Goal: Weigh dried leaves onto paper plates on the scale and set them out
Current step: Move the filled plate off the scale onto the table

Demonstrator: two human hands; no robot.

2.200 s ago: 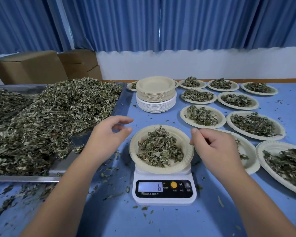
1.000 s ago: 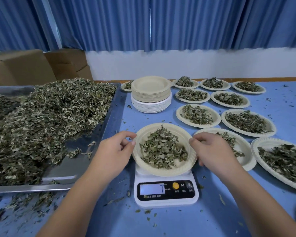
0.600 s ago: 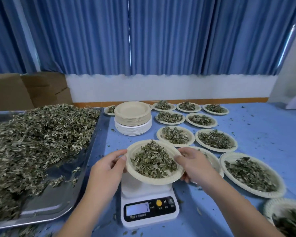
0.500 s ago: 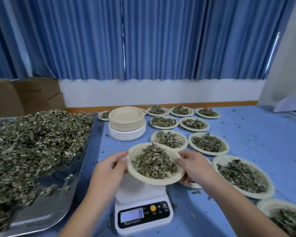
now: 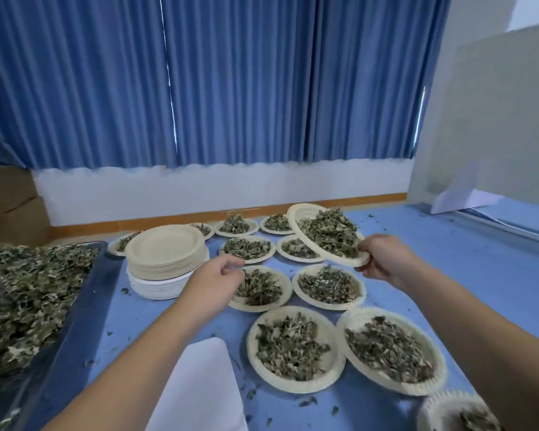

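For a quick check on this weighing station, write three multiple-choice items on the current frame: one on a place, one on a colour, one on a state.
1. Where is the stack of empty plates?
A. between the tray of loose leaves and the filled plates
B. on the scale
C. at the table's far right edge

2. What colour are the curtains?
A. green
B. blue
C. white

3. What state is the plate of leaves in the right hand?
A. flat on the table
B. upside down
C. held tilted in the air

Answers:
1. A, the stack stands right of the tray and left of the filled plates.
2. B, blue pleated cloth fills the back.
3. C, the right hand grips its near rim above the set-out plates, while the left hand holds nothing.
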